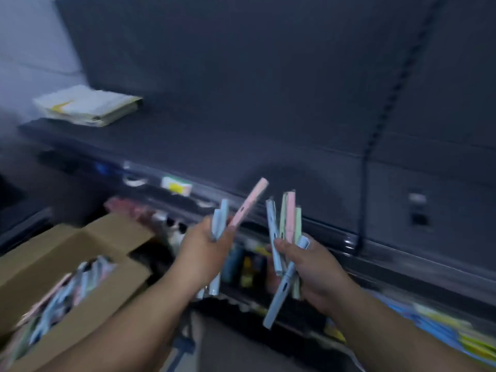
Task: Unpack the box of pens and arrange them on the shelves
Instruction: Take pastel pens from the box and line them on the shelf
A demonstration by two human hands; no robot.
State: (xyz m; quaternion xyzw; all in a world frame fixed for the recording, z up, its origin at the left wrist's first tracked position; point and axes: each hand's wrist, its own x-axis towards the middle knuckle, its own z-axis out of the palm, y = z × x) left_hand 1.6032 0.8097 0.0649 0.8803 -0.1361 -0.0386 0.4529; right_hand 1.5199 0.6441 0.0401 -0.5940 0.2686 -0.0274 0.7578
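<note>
— What are we recording for materials?
— We are seeing a matte brown cardboard box (53, 253) with its flaps standing open, and a dark, flat shelf (214, 140).
— And contents?
— We are finding the box, lower left of the frame, holding a blurred heap of slim pastel loose pens (67, 288). A pale paper stack (88, 106) is lying on the shelf, upper left.
— Hands?
— We are noting the left hand (204, 248), centre frame, curling around smooth blue pens (220, 218) and one pink pen (251, 201) that is tilting right. The right hand (314, 267), just beside it, is gripping a fanned bundle (288, 221) of blue, green and pink pens, one blue pen pointing down.
</note>
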